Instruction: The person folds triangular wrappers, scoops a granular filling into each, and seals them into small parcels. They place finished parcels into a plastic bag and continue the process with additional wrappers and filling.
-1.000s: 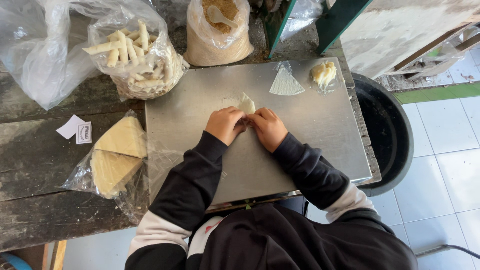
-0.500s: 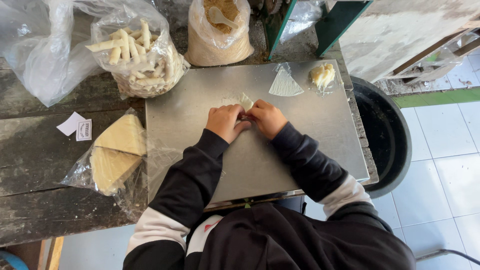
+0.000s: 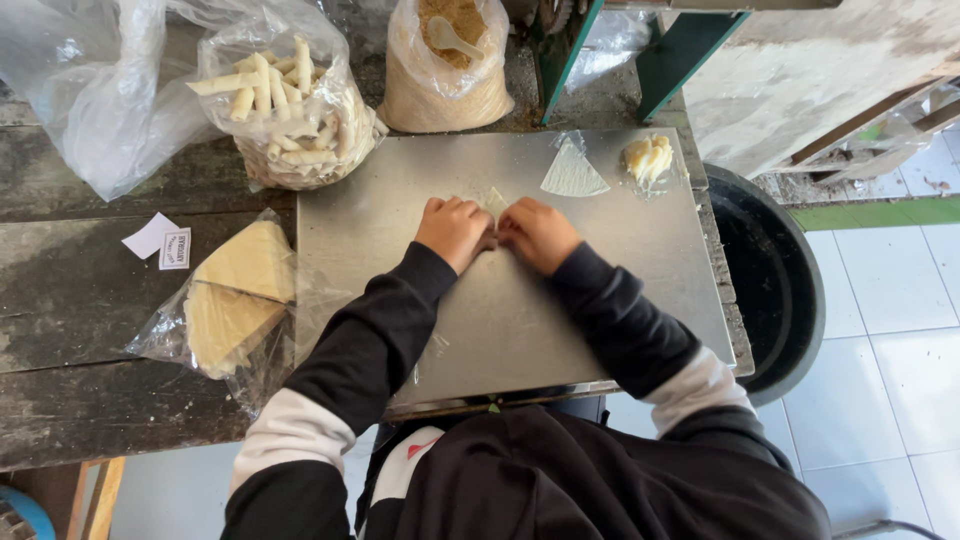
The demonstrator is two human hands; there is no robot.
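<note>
Thin pale pastry wrapper (image 3: 494,200) is pressed on the flat grey steel sheet (image 3: 600,300) by both hands, and only a small part of it is seen between and above the knuckles. The left hand (image 3: 454,230) and the right hand (image 3: 538,234) are curled with the fingers down on the wrapper, and they touch each other. To the left, on the dark wooden worktop (image 3: 70,330), a clear bag of yellowish triangular wrappers (image 3: 235,300) is laid. Further on the sheet, one triangular wrapper (image 3: 572,172) and a small heap of pale yellow filling (image 3: 648,156) are placed. Beyond, a clear bag of finished rolls (image 3: 290,110) and a bag of brown crumbs with a white spoon (image 3: 447,65) are seen.
</note>
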